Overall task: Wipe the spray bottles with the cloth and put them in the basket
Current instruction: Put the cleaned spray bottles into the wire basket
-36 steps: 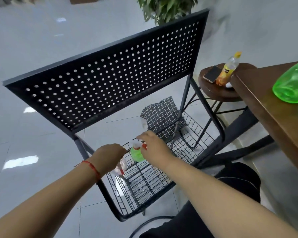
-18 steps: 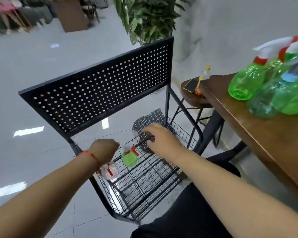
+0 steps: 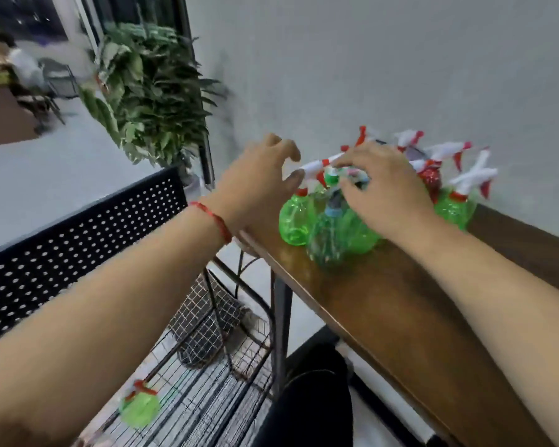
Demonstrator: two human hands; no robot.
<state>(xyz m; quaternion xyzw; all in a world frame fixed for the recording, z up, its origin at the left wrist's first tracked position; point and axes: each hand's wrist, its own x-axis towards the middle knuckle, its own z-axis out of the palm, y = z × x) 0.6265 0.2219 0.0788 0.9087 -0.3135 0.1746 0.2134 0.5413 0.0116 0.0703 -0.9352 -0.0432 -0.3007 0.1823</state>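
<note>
Spray bottles [image 3: 296,221], mostly green with white and red heads, stand clustered at the far end of the wooden table [image 3: 400,311]. Left hand [image 3: 259,185] is spread open at that end, holding nothing. Right hand [image 3: 384,191] lies over the spray heads, fingers bent; grip cannot be told through blur. Below the table's left edge, the wire basket [image 3: 207,408] contains one green bottle [image 3: 139,408] and the checked cloth [image 3: 204,324].

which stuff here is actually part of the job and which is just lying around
Job: spray bottles on the wooden table, green bottle in the wire basket, checked cloth.
Lying about: potted plant, perforated black panel.
</note>
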